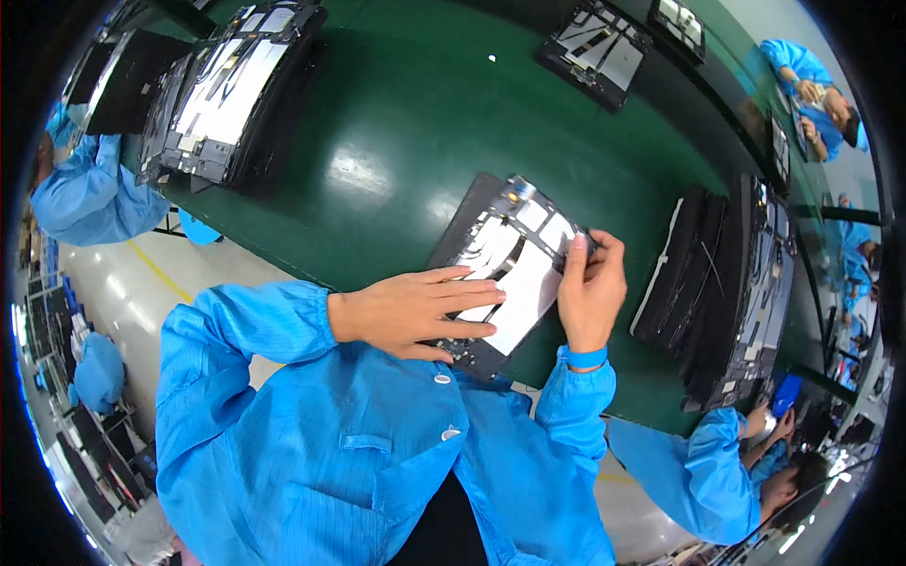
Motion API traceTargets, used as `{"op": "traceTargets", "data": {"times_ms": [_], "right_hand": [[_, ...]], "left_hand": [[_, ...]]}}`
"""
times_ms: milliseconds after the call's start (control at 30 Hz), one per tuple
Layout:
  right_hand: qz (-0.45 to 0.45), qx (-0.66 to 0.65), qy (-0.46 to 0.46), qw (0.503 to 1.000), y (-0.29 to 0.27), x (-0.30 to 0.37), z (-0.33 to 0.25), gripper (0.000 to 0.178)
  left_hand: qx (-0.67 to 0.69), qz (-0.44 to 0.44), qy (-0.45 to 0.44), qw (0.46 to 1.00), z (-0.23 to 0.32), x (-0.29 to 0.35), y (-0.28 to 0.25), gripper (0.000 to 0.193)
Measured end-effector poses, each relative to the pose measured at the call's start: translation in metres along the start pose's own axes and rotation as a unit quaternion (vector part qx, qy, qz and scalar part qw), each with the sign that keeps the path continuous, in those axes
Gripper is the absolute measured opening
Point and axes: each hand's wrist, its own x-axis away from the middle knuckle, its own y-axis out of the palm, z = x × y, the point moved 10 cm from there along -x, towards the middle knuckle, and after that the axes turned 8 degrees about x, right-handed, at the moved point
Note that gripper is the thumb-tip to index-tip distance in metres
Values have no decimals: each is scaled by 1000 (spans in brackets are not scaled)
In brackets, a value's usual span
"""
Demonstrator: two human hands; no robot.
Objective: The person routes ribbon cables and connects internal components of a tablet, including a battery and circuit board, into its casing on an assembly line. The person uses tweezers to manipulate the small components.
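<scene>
An opened tablet [525, 300] lies tilted near the front edge of the green table, its white battery area, dark ribbon cables and small circuit parts exposed. Beneath its left side a dark flat panel [462, 215] sticks out. My left hand [415, 309] rests flat over the tablet's lower left part, fingers stretched out and slightly apart. At the tablet's upper right edge, my right hand [591, 292] grips it, thumb on top and fingers curled; the undersides of those fingers are hidden. A blue band circles my right wrist.
Stacked opened tablets [226, 99] stand at the far left of the green table [396, 113]. More tablets [755, 292] and black padded sleeves [684, 269] are piled at the right. Another opened tablet [596, 52] lies at the back. Co-workers in blue sit at both sides.
</scene>
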Motion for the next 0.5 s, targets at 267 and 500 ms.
{"op": "traceTargets", "data": {"times_ms": [267,500], "right_hand": [[17,-34,-253,967,66,-98,-115,57],[117,173,-234,949,103,-245,-81,81]], "left_hand": [[-220,194,-230,928,-78,58,-94,74],[-193,121,-280,932,-67,39,-82,123]]}}
